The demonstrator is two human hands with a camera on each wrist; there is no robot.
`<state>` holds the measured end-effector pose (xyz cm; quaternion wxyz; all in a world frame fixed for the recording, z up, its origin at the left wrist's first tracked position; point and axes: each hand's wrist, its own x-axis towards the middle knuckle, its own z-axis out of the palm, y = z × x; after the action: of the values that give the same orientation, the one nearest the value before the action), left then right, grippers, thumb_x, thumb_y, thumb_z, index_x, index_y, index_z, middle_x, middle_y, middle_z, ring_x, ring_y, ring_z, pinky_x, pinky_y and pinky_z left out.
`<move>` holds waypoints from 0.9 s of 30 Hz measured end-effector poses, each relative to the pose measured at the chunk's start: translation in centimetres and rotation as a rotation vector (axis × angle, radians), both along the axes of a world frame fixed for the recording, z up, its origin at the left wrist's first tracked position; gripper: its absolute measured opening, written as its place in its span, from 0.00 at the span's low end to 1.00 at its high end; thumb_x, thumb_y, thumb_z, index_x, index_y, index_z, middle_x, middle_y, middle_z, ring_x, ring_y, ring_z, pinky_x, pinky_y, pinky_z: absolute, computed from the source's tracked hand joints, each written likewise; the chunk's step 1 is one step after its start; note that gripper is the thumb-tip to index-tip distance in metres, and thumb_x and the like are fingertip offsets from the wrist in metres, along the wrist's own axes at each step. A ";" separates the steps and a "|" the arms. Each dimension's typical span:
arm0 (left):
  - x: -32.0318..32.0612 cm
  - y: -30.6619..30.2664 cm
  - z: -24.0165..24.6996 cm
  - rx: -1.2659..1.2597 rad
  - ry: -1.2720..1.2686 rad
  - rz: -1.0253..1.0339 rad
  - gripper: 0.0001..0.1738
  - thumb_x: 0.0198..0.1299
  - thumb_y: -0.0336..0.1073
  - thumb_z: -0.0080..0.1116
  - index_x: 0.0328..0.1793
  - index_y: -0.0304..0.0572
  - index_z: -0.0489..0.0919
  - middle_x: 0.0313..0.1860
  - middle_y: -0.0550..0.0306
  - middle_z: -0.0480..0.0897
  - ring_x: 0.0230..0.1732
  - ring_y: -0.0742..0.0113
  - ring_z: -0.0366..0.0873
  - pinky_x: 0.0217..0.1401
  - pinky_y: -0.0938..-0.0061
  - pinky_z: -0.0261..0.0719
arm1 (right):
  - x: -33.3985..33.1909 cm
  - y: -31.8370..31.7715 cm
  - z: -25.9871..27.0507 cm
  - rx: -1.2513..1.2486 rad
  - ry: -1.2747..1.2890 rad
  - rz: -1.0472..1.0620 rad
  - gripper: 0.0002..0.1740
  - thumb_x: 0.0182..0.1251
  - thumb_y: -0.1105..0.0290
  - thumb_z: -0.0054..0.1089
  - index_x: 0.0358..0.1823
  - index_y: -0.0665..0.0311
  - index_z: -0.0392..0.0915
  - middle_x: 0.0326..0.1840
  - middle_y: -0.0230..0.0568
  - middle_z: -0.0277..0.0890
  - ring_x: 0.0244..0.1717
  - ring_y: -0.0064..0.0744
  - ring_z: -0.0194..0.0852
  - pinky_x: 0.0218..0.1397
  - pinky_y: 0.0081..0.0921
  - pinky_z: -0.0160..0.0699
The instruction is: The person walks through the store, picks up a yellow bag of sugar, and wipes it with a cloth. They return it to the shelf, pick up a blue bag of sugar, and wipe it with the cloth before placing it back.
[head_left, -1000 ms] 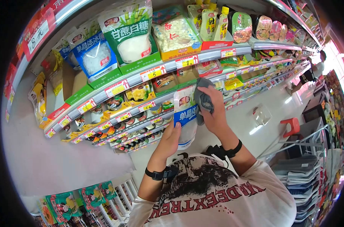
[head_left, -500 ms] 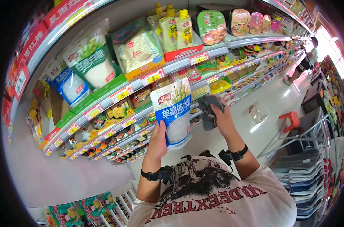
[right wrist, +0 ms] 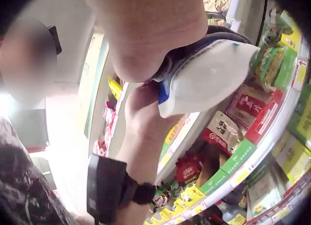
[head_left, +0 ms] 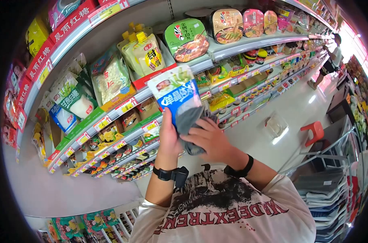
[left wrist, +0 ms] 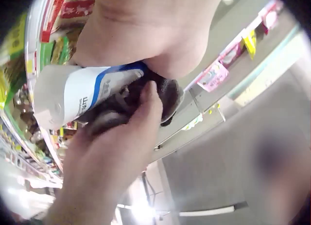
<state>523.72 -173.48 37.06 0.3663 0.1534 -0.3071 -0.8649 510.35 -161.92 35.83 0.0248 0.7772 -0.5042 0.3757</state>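
A blue-and-white pouch of rock sugar (head_left: pixel 178 95) is held up in front of the shelves, leaning to the left. My left hand (head_left: pixel 170 135) grips it by its lower left side, thumb along the edge. Bunched under my right hand (head_left: pixel 210 139) is a grey cloth (head_left: pixel 191 120), pressed over the lower front of the pouch and hiding that part. In the left wrist view the cloth (left wrist: pixel 116 110) lies between the fingers and the printed face of the pouch (left wrist: pixel 82 93). The right wrist view shows the plain white back of the pouch (right wrist: pixel 209 81).
Shelves ahead carry sugar bags (head_left: pixel 80 105), yellow-capped pouches (head_left: pixel 145 52) and boxed meals (head_left: pixel 187 40). At right stand a red stool (head_left: pixel 312 133), a metal rack (head_left: pixel 338 146) and stacked folded clothes (head_left: pixel 322 194). A person (head_left: pixel 332 58) stands far down the aisle.
My right hand has drawn the cloth off the pouch's right edge, held it apart, then laid it on the lower front. The pouch has moved up and left; the view has shifted rightward along the shelves.
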 end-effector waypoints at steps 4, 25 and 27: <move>-0.7 1.0 0.3 -0.030 -0.007 0.120 0.30 0.83 0.54 0.35 0.75 0.38 0.68 0.69 0.48 0.79 0.66 0.56 0.80 0.72 0.59 0.76 | -2.6 0.7 -1.0 0.005 -0.059 0.152 0.40 0.40 0.73 0.69 0.64 0.49 0.80 0.61 0.33 0.76 0.73 0.48 0.66 0.75 0.52 0.64; 13.7 1.8 0.2 -0.098 0.132 0.685 0.36 0.81 0.59 0.35 0.81 0.39 0.61 0.79 0.46 0.68 0.76 0.47 0.70 0.80 0.50 0.66 | 1.3 -5.6 -5.0 0.433 -0.544 0.282 0.27 0.57 0.84 0.58 0.59 0.58 0.79 0.56 0.47 0.80 0.55 0.42 0.81 0.59 0.32 0.78; 15.7 1.8 -0.1 -0.114 0.063 0.727 0.36 0.81 0.58 0.36 0.81 0.38 0.61 0.79 0.46 0.69 0.76 0.48 0.70 0.79 0.50 0.67 | 2.4 -6.6 -4.5 0.641 -0.829 0.262 0.25 0.61 0.82 0.61 0.60 0.58 0.77 0.50 0.36 0.79 0.44 0.21 0.78 0.47 0.23 0.79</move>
<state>539.42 -171.63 36.95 0.6667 0.2052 -0.2689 -0.6642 512.75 -168.49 31.32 -0.4617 0.5888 -0.4601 0.4780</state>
